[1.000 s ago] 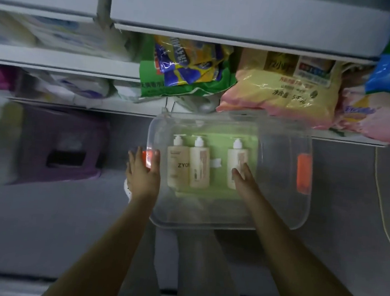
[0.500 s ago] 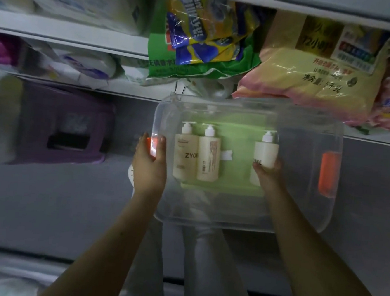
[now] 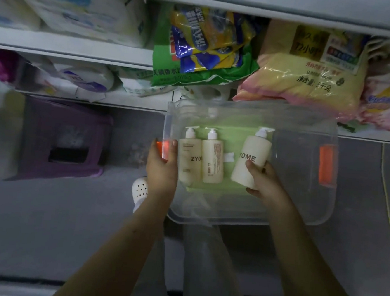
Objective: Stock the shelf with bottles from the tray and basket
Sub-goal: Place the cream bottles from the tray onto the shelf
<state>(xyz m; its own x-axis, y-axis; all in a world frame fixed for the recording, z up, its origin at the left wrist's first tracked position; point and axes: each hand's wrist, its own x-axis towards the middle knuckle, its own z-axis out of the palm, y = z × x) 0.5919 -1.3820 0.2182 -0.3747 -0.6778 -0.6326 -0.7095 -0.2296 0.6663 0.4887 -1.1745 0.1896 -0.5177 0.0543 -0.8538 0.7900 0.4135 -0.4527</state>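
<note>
My right hand (image 3: 263, 181) grips one pump bottle (image 3: 249, 163). Two bottles (image 3: 211, 160) lie at its nine o'clock on the green tray (image 3: 233, 138). My left hand (image 3: 161, 168) grips the clear tub (image 3: 300, 224). I judge stocking barely begun.

The tray (image 3: 301, 209) is clear, glossy plastic with orange plastic latches (image 3: 325, 165). The pump bottles (image 3: 212, 163) look smooth, matt cream plastic. The green bag (image 3: 205, 75) and yellow bag (image 3: 301, 79) are shiny, crinkled film. The purple stool (image 3: 65, 136) is dull plastic.

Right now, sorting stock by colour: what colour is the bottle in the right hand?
The bottle is cream with dark lettering; head view shows it.
</note>
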